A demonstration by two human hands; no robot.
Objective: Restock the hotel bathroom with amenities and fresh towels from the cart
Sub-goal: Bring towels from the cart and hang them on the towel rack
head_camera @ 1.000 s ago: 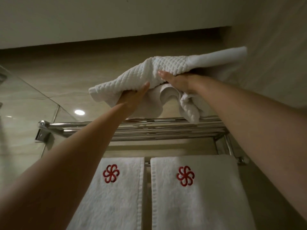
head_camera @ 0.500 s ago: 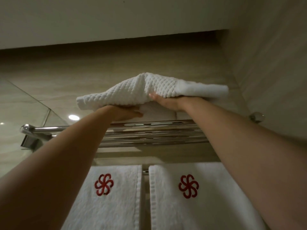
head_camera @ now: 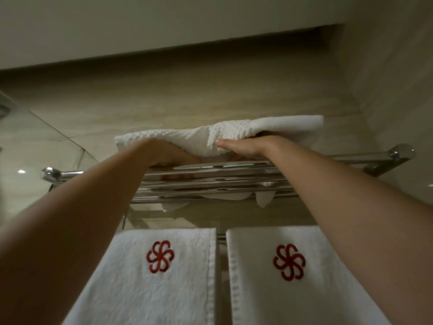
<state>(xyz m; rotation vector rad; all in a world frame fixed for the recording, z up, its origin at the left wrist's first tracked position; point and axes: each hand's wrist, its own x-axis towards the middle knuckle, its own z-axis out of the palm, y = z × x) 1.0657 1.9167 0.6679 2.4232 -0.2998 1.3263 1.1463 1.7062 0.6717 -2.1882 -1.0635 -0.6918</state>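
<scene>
Both arms raised to white waffle-weave towel (head_camera: 234,134) atop chrome multi-bar wall rack (head_camera: 210,181), seen from below
Towel lies crumpled across rack top, bits of cloth sagging between the bars. Right hand (head_camera: 243,148) grips its front fold, thumb against the weave, fingers hidden under cloth. Left hand (head_camera: 171,156) tucked beneath towel's left part, fingers out of sight. Two white terry towels with red pinwheel emblems hang side by side below rack, left one (head_camera: 164,289), right one (head_camera: 293,296). Beige stone wall (head_camera: 187,102) behind; glass panel (head_camera: 35,141) at left

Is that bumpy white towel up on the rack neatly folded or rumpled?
Rumpled: the waffle towel bunches unevenly on the chrome rack, bits sagging between bars.
</scene>
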